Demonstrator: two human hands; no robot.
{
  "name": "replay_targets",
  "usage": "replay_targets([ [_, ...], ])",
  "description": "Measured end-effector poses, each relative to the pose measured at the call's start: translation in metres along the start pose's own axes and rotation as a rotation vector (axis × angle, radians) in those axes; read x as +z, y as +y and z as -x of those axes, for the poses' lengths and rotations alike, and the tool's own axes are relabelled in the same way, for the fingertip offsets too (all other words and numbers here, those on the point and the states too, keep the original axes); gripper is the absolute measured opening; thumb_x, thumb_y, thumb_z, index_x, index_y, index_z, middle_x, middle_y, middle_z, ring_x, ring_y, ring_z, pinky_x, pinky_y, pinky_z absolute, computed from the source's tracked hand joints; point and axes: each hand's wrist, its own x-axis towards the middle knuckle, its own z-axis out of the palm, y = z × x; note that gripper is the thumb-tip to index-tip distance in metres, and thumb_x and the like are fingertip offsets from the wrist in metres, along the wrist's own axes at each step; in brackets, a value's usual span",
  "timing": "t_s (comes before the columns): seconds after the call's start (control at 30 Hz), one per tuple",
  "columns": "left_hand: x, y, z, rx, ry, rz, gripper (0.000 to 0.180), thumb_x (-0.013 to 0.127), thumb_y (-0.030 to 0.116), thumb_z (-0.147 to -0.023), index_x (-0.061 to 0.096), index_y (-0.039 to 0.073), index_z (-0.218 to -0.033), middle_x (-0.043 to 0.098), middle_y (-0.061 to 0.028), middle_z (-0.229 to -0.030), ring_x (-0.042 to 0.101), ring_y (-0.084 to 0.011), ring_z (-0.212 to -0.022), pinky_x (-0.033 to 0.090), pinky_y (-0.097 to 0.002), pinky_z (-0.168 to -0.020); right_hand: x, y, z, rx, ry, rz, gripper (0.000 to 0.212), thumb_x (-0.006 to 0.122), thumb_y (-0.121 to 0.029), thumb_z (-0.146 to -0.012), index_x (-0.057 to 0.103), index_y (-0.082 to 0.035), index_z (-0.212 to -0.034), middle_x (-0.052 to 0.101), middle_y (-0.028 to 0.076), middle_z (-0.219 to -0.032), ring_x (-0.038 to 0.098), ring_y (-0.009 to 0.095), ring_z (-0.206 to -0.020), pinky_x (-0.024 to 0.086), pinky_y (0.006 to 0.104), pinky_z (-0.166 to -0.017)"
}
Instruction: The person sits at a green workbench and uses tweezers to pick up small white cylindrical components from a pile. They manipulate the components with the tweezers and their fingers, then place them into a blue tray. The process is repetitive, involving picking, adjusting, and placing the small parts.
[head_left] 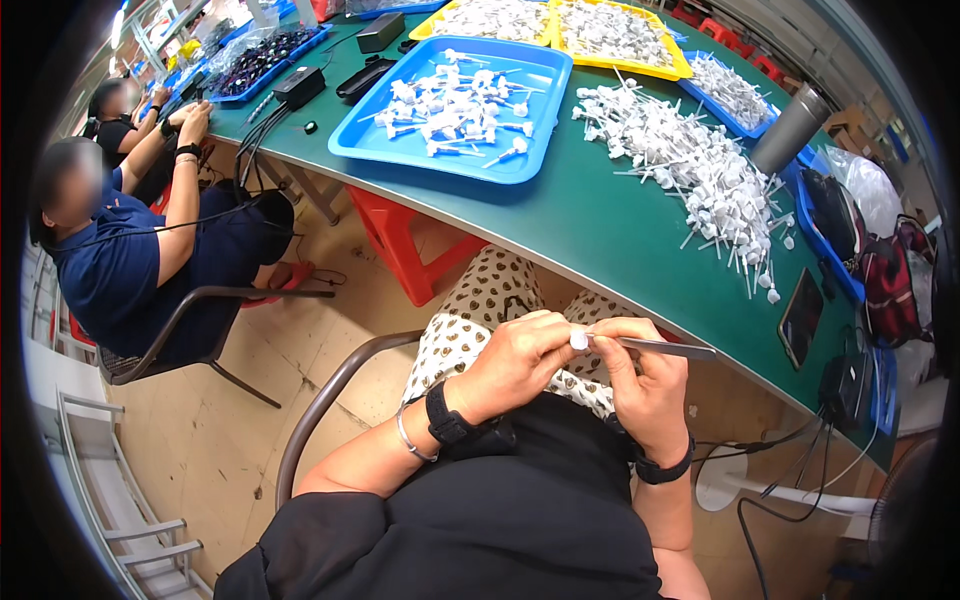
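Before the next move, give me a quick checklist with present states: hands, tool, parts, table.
1. White piece in hand: ok. Left hand pinches the white piece at its fingertips.
2. Tool held: ok. Right hand grips the flat metal tool, one end jutting out to the right.
3. Tool's other end against the piece: cannot tell, fingers hide it.
4. Blue tray flat on the table: ok, with white pieces lying in it.
5. All loose pieces in trays: not ok. A pile of white pieces lies straight on the green table.
6. Phone clear of the pile: ok, lying apart.
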Motion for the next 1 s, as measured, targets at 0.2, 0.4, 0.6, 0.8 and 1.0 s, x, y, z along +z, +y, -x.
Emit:
replay_targets([
  [0.2,-0.006,0.002,-0.003,-0.034,0.008,0.060,0.013,0.067,0.003,-0.092,0.069,0.001,-0.104,0.068,-0.0095,-0.088,0.065,-0.0226,-0.078,0.052,-0.0324,-0.069,0.009,0.000,0.001,0.084,0.132,-0.330,0.011,0.065,0.000,-0.094,0.066,0.004,-0.104,0.070,0.012,-0.099,0.069,0.017,-0.086,0.055,0.0275,-0.076],
  [0.4,-0.006,0.005,-0.001,-0.061,0.014,0.125,0.013,0.068,0.003,-0.091,0.070,0.001,-0.104,0.069,-0.0094,-0.091,0.067,-0.0207,-0.081,0.053,-0.0307,-0.070,0.007,0.002,0.003,0.067,0.090,-0.323,0.013,0.066,-0.001,-0.094,0.066,0.004,-0.106,0.070,0.012,-0.101,0.068,0.017,-0.088,0.055,0.0283,-0.078],
  [0.6,-0.006,0.006,-0.001,-0.044,0.029,0.120,0.014,0.069,0.003,-0.091,0.070,0.001,-0.105,0.069,-0.0097,-0.092,0.067,-0.0209,-0.080,0.053,-0.0306,-0.070,0.010,0.003,0.003,0.016,0.090,-0.244,0.010,0.066,-0.001,-0.093,0.067,0.004,-0.102,0.071,0.012,-0.096,0.067,0.018,-0.083,0.054,0.0287,-0.075],
  [0.8,-0.005,0.005,0.000,-0.049,0.027,0.130,0.014,0.068,0.002,-0.090,0.070,0.000,-0.104,0.069,-0.0102,-0.092,0.068,-0.0218,-0.082,0.054,-0.0308,-0.071,0.011,0.002,0.003,0.029,0.110,-0.223,0.008,0.065,-0.001,-0.094,0.068,0.004,-0.100,0.071,0.011,-0.094,0.066,0.017,-0.081,0.053,0.0281,-0.073],
  [1.0,-0.004,0.004,0.000,-0.058,0.026,0.153,0.013,0.068,0.002,-0.090,0.070,0.000,-0.104,0.070,-0.0106,-0.092,0.069,-0.0222,-0.083,0.054,-0.0309,-0.071,0.012,0.002,0.003,0.044,0.125,-0.217,0.009,0.066,-0.001,-0.094,0.068,0.004,-0.101,0.071,0.010,-0.093,0.066,0.015,-0.079,0.053,0.0270,-0.071],
])
